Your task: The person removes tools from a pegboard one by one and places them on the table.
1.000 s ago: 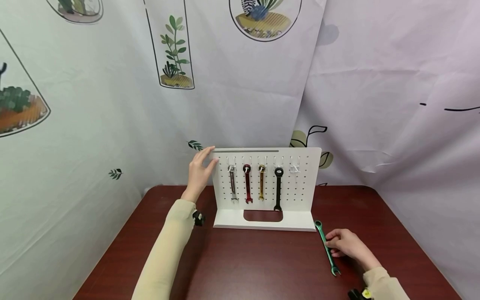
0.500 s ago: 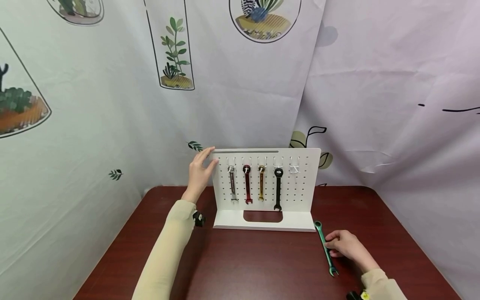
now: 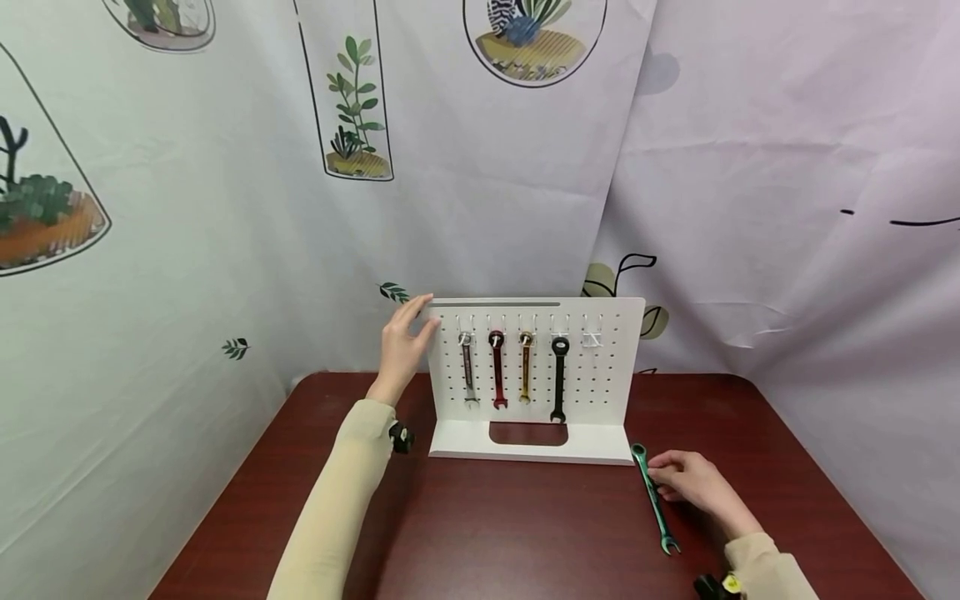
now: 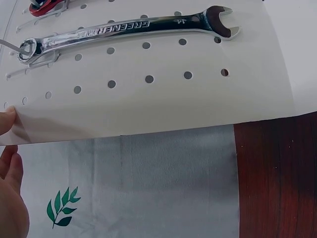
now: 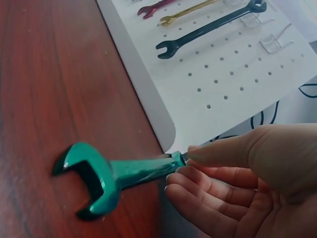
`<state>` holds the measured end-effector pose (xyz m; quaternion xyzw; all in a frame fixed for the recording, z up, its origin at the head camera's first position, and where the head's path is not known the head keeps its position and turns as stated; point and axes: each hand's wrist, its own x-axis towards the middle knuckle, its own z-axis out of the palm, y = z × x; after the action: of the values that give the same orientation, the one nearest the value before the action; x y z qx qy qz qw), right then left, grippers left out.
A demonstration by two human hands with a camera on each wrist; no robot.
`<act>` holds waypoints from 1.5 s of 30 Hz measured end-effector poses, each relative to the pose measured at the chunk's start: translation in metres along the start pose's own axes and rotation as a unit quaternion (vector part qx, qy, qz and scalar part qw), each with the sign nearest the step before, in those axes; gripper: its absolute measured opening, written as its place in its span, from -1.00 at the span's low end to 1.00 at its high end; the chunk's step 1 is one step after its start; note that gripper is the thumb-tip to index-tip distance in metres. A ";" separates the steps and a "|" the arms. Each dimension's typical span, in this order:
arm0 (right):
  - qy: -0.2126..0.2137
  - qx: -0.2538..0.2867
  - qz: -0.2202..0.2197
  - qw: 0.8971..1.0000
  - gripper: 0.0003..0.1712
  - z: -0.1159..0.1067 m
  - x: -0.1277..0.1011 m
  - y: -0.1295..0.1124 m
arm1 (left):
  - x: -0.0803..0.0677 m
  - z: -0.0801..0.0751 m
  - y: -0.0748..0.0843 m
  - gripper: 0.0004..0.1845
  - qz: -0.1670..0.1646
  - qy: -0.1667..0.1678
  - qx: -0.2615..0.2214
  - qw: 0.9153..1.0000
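Right hand (image 3: 693,482) closed on green wrench (image 3: 654,500)

The head view looks forward and down from the near edge of the dark red wooden table (image 3: 525,533), taking in the white perforated metal pegboard stand (image 3: 611,383) at mid distance. The left wrist view sits very close to the stand's left edge (image 4: 148,109), facing across its panel. The right wrist view lies low over the table, near the green metal open-ended wrench (image 5: 114,173), and shares the stand's right part (image 5: 223,94).
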<state>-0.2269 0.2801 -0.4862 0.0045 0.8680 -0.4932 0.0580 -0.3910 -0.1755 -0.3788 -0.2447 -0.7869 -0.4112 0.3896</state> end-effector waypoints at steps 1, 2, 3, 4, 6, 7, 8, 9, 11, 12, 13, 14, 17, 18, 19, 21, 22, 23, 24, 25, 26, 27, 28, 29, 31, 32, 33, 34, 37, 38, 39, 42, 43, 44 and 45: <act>-0.001 0.001 -0.005 1.000 -0.71 0.000 0.001 -0.001 | 0.000 0.000 0.000 -0.51 -0.001 0.000 0.000 1.000; -0.002 0.001 -0.009 1.000 -0.70 0.000 0.001 -0.002 | 0.000 0.000 0.000 -0.51 -0.002 0.000 0.000 1.000; -0.004 -0.001 -0.017 1.000 -0.69 0.000 0.002 -0.003 | 0.000 0.000 0.001 -0.51 -0.001 0.000 -0.001 1.000; -0.004 -0.004 -0.023 1.000 -0.68 -0.001 0.003 -0.004 | 0.000 0.000 0.001 -0.51 -0.001 -0.001 -0.001 1.000; -0.001 -0.007 -0.033 0.999 -0.67 -0.002 0.005 -0.008 | 0.001 0.000 0.001 -0.51 0.001 -0.001 -0.002 1.000; 0.001 -0.006 -0.037 0.999 -0.66 -0.002 0.006 -0.010 | 0.001 0.000 0.001 -0.51 0.001 -0.002 -0.001 1.000; 0.003 -0.008 -0.042 0.999 -0.65 -0.003 0.007 -0.012 | 0.001 0.000 0.001 -0.52 0.002 -0.002 -0.001 1.000; 0.006 -0.007 -0.046 0.999 -0.65 -0.003 0.008 -0.014 | 0.002 0.000 0.002 -0.52 0.002 -0.002 0.000 1.000; 0.012 -0.002 -0.053 0.999 -0.63 -0.004 0.010 -0.018 | 0.003 0.000 0.001 -0.52 -0.001 -0.002 0.001 1.000; 0.013 -0.001 -0.057 0.998 -0.62 -0.004 0.011 -0.020 | 0.003 0.000 0.001 -0.52 -0.003 -0.002 0.001 1.000; 0.016 -0.003 -0.060 0.998 -0.61 -0.004 0.012 -0.021 | 0.003 0.000 0.001 -0.52 -0.004 -0.002 0.001 1.000; 0.018 -0.006 -0.062 0.998 -0.61 -0.004 0.013 -0.023 | 0.003 0.000 0.001 -0.52 -0.004 -0.002 0.001 1.000; 0.027 -0.010 -0.066 0.997 -0.59 -0.006 0.015 -0.028 | 0.004 0.000 0.000 -0.52 -0.004 -0.005 0.000 1.000; 0.028 -0.011 -0.068 0.997 -0.58 -0.006 0.017 -0.029 | 0.004 0.000 0.000 -0.52 -0.003 -0.007 -0.001 1.000; 0.031 -0.009 -0.067 0.997 -0.59 -0.006 0.017 -0.031 | 0.004 0.000 0.000 -0.52 -0.003 -0.008 -0.002 1.000; 0.032 -0.002 -0.073 0.997 -0.59 -0.005 0.020 -0.034 | 0.004 0.000 0.000 -0.52 -0.003 -0.010 -0.002 1.000; 0.032 0.000 -0.078 0.996 -0.59 -0.005 0.021 -0.036 | 0.003 0.000 0.000 -0.52 -0.004 -0.010 -0.002 1.000; 0.032 0.006 -0.080 0.996 -0.59 -0.004 0.022 -0.038 | 0.003 0.000 -0.001 -0.52 -0.003 -0.009 -0.002 1.000; 0.032 0.011 -0.082 0.996 -0.59 -0.003 0.023 -0.040 | 0.002 0.000 -0.001 -0.52 -0.003 -0.008 -0.002 1.000; 0.032 0.017 -0.086 0.996 -0.58 -0.001 0.024 -0.043 | 0.002 0.000 -0.001 -0.52 -0.003 -0.007 -0.001 1.000; 0.031 0.023 -0.091 0.995 -0.58 0.000 0.026 -0.045 | 0.001 0.000 -0.001 -0.52 -0.003 -0.006 -0.001 1.000; 0.031 0.028 -0.095 0.995 -0.57 0.001 0.027 -0.047 | 0.001 -0.001 -0.001 -0.52 -0.002 -0.005 -0.001 1.000; 0.031 0.035 -0.096 0.994 -0.56 0.002 0.029 -0.050 | 0.001 -0.001 0.000 -0.52 -0.001 -0.005 -0.001 1.000; 0.033 0.040 -0.095 0.994 -0.55 0.003 0.030 -0.052 | 0.001 -0.001 0.000 -0.52 -0.001 -0.005 -0.002 1.000; 0.035 0.048 -0.096 0.994 -0.54 0.005 0.033 -0.056 | 0.001 -0.001 0.000 -0.52 -0.002 -0.006 -0.001 1.000; 0.037 0.051 -0.095 0.993 -0.52 0.006 0.034 -0.058 | 0.001 -0.002 0.001 -0.52 -0.003 -0.007 -0.002 1.000; 0.039 0.054 -0.095 0.993 -0.51 0.008 0.035 -0.059 | 0.001 -0.002 0.002 -0.52 -0.004 -0.007 -0.001 1.000; 0.041 0.056 -0.097 0.993 -0.49 0.009 0.037 -0.061 | 0.001 -0.002 0.002 -0.52 -0.005 -0.006 0.000 1.000; 0.048 0.072 -0.110 0.990 -0.47 0.011 0.044 -0.065 | 0.002 -0.002 0.003 -0.52 -0.008 -0.006 -0.002 1.000; 0.052 0.075 -0.113 0.989 -0.46 0.012 0.046 -0.066 | 0.002 -0.001 0.003 -0.52 -0.008 -0.007 -0.001 1.000; 0.057 0.078 -0.117 0.988 -0.46 0.012 0.048 -0.067 | 0.002 -0.001 0.003 -0.52 -0.008 -0.009 -0.001 1.000; 0.069 0.084 -0.124 0.986 -0.48 0.014 0.056 -0.072 | 0.003 0.000 0.003 -0.52 -0.009 -0.012 -0.002 1.000; 0.068 0.085 -0.125 0.986 -0.48 0.014 0.058 -0.074 | 0.003 -0.001 0.003 -0.52 -0.010 -0.011 -0.001 1.000; 0.067 0.087 -0.127 0.986 -0.49 0.015 0.061 -0.077 | 0.003 -0.001 0.003 -0.53 -0.010 -0.009 -0.001 1.000; 0.065 0.088 -0.129 0.986 -0.49 0.016 0.063 -0.079 | 0.003 -0.001 0.003 -0.53 -0.011 -0.007 -0.002 1.000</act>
<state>-0.2935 0.2231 -0.4331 -0.0699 0.8167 -0.5693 -0.0633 -0.3906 -0.1746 -0.3747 -0.2401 -0.7916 -0.4149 0.3789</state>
